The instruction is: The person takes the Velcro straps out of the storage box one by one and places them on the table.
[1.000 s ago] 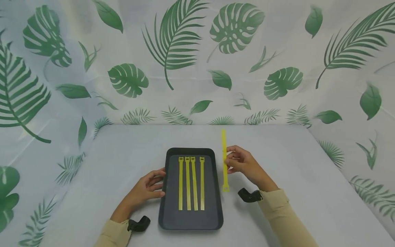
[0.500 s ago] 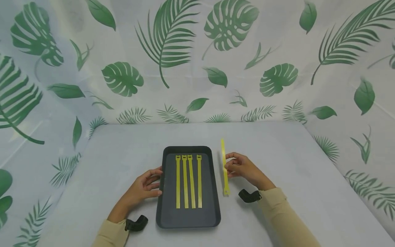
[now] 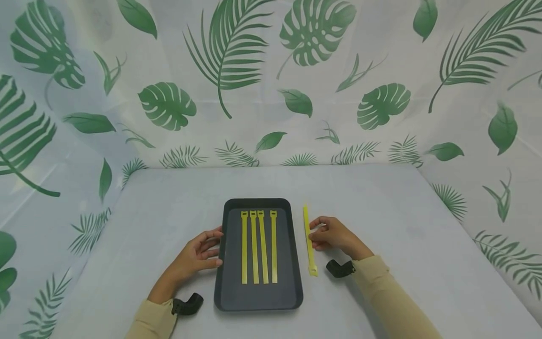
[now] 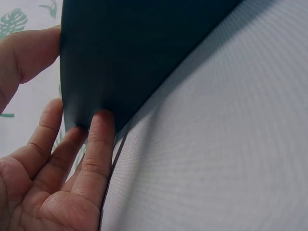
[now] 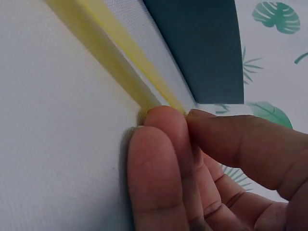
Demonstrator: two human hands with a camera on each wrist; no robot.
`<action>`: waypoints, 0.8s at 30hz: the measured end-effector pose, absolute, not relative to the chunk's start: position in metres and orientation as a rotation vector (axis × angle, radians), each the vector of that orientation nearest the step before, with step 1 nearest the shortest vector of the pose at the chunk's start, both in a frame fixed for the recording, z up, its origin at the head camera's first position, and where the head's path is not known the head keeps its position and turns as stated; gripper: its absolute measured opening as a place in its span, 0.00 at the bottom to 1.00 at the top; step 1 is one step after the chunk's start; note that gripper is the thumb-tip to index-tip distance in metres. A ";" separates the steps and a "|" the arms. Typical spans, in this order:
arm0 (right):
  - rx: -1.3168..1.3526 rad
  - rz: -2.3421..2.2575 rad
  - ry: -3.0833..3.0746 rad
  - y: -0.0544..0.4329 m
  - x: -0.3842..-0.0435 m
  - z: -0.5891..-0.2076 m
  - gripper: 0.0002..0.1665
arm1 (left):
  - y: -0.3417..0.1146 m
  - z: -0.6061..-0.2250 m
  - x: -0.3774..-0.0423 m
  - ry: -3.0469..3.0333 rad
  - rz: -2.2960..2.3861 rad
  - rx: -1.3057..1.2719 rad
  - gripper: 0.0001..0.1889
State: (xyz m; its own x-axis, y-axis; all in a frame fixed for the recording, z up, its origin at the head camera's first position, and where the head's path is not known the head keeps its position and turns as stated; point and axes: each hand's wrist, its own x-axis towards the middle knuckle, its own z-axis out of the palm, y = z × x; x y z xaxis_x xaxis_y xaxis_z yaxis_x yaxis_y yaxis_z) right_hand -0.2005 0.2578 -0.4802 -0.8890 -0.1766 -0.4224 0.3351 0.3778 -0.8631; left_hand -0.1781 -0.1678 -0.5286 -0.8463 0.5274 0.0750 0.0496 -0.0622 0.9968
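My right hand [image 3: 334, 235] pinches a yellow cable tie [image 3: 310, 252] between thumb and fingertips, just right of the dark tray. The tie's slotted head points toward me and its tail away. In the right wrist view, the tie [image 5: 134, 50] runs close over the white surface, with fingertips right at the cloth. My left hand [image 3: 199, 254] rests at the left side of the dark tray [image 3: 259, 299]. In the left wrist view, its nearly straight fingers [image 4: 98, 149] touch the tray's outer wall [image 4: 130, 53], thumb at the rim. Inside the tray lie several yellow cable ties [image 3: 274, 249], side by side lengthwise.
A white cloth covers the table [image 3: 360, 193]. Behind and beside it hangs a curtain [image 3: 254, 113] printed with green leaves. Black wrist cameras [image 3: 188, 304] sit on both cuffs, the right camera [image 3: 340, 268] near the held tie's head.
My right hand has brought the cable tie down and nearer to me, beside the tray. The left hand stays at the tray's side, and the head view has shifted slightly.
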 end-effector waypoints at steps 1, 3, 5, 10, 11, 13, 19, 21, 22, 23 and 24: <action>0.139 -1.517 2.204 0.257 -0.200 -0.480 0.18 | -0.168 -0.529 -0.178 1.882 1.976 0.617 0.36; 0.135 -1.496 2.224 0.255 -0.199 -0.477 0.17 | -0.168 -0.528 -0.178 1.881 1.976 0.614 0.36; 0.142 -1.474 2.245 0.254 -0.199 -0.475 0.16 | -0.168 -0.528 -0.178 1.881 1.978 0.622 0.36; 0.179 -1.404 2.314 0.251 -0.198 -0.474 0.14 | -0.168 -0.527 -0.178 1.860 1.984 0.606 0.36; 0.178 -1.383 2.334 0.251 -0.198 -0.473 0.13 | -0.168 -0.527 -0.178 1.857 1.986 0.608 0.36; 0.165 -1.346 2.370 0.252 -0.198 -0.472 0.13 | -0.169 -0.527 -0.178 1.846 1.989 0.607 0.36; 0.061 -1.271 2.446 0.255 -0.201 -0.465 0.10 | -0.170 -0.527 -0.178 1.856 1.978 0.595 0.37; 0.023 -1.277 2.444 0.256 -0.202 -0.463 0.09 | -0.170 -0.527 -0.178 1.861 1.972 0.589 0.37; 0.005 -1.287 2.436 0.257 -0.203 -0.462 0.09 | -0.170 -0.527 -0.178 1.865 1.969 0.585 0.37; -0.008 -1.301 2.425 0.257 -0.204 -0.461 0.09 | -0.169 -0.526 -0.178 1.866 1.967 0.581 0.37; -0.021 -1.316 2.414 0.257 -0.205 -0.460 0.10 | -0.169 -0.526 -0.179 1.865 1.966 0.580 0.37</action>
State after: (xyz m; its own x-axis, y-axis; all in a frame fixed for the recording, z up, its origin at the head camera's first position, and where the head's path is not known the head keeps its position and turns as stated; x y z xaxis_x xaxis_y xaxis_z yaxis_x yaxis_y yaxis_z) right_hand -0.2049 0.2569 -0.4603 -0.9239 -0.1959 -0.3288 0.1701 0.5593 -0.8113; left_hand -0.1785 -0.1690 -0.5260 -0.8474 0.5292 0.0429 0.0150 -0.0571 0.9983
